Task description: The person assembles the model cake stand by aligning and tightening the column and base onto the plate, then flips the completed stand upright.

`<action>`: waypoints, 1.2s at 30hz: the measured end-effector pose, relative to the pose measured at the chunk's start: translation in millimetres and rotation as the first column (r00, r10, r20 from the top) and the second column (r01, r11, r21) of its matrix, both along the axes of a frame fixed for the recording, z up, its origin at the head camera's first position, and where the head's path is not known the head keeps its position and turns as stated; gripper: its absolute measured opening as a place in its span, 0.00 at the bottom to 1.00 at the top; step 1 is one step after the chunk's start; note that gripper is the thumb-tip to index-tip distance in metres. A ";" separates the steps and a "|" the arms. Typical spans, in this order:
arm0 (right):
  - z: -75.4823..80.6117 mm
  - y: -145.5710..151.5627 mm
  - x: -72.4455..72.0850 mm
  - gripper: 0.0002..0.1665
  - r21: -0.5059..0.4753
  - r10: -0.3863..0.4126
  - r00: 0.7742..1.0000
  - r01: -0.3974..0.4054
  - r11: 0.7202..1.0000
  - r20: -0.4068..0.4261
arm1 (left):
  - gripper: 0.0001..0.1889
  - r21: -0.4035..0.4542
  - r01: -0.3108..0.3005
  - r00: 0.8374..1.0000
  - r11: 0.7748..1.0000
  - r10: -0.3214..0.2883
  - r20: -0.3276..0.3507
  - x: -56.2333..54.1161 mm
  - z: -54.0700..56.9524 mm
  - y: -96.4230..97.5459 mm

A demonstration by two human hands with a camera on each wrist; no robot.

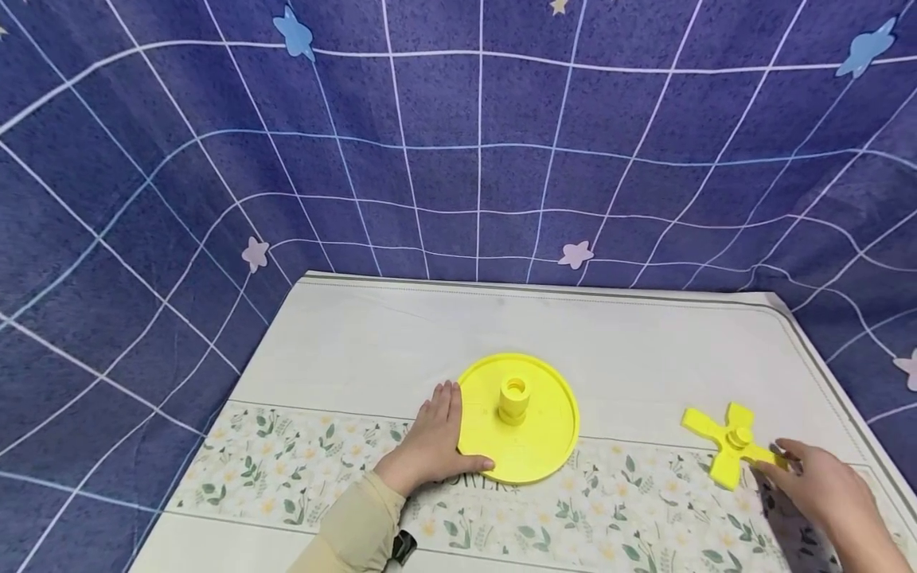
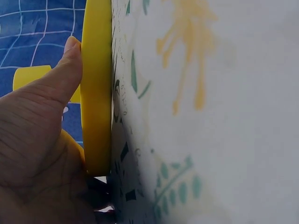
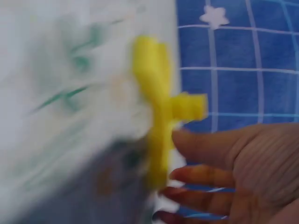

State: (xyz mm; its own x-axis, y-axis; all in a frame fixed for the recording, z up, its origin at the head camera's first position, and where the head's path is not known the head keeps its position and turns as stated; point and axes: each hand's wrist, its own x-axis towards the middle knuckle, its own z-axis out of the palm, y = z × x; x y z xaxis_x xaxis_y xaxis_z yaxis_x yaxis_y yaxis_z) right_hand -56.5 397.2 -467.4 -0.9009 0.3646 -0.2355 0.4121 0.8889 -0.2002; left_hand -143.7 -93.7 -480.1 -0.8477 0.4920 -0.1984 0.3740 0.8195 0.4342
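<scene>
A round yellow plate [image 1: 544, 446] with a raised rim and an upright hollow post [image 1: 514, 398] lies on the table. My left hand [image 1: 438, 442] rests against its left edge, fingers straight along the rim and thumb stretched over the near edge. In the left wrist view, the thumb [image 2: 70, 65] presses on the plate's edge. To the right, my right hand [image 1: 824, 485] pinches one arm of a yellow four-armed piece [image 1: 727, 458] with a short peg in its middle. The right wrist view shows that piece [image 3: 161, 107] edge-on and blurred, with the thumb close beside the peg.
The table [image 1: 401, 342] has a white cover with a band of printed flowers. Behind it and along both sides hangs a blue curtain [image 1: 444, 175] with white grid lines and stars.
</scene>
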 end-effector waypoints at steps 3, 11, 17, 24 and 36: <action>-11.7 6.8 2.8 0.40 -0.008 0.034 0.999 -0.034 0.999 -0.014 | 0.67 0.000 -0.001 1.000 1.000 0.001 -0.003 0.2 -1.3 -1.5; -18.7 10.0 3.0 0.33 0.021 0.079 0.993 -0.077 0.997 -0.087 | 0.67 -0.001 0.001 1.000 1.000 -0.001 -0.010 0.8 -2.8 -1.1; -20.7 10.8 5.1 0.31 0.044 0.121 0.986 -0.117 0.992 -0.110 | 0.67 -0.003 -0.001 1.000 1.000 0.001 -0.004 1.6 -1.0 -1.5; -14.0 15.4 7.9 0.30 0.000 0.086 0.988 -0.087 0.996 -0.132 | 0.67 -0.002 -0.004 1.000 1.000 0.004 0.005 0.9 1.1 -1.0; 7.9 -0.5 16.7 0.20 -0.075 0.045 0.883 -0.090 0.993 -0.466 | 0.67 -0.004 -0.010 1.000 1.000 0.010 0.012 0.7 1.4 -0.2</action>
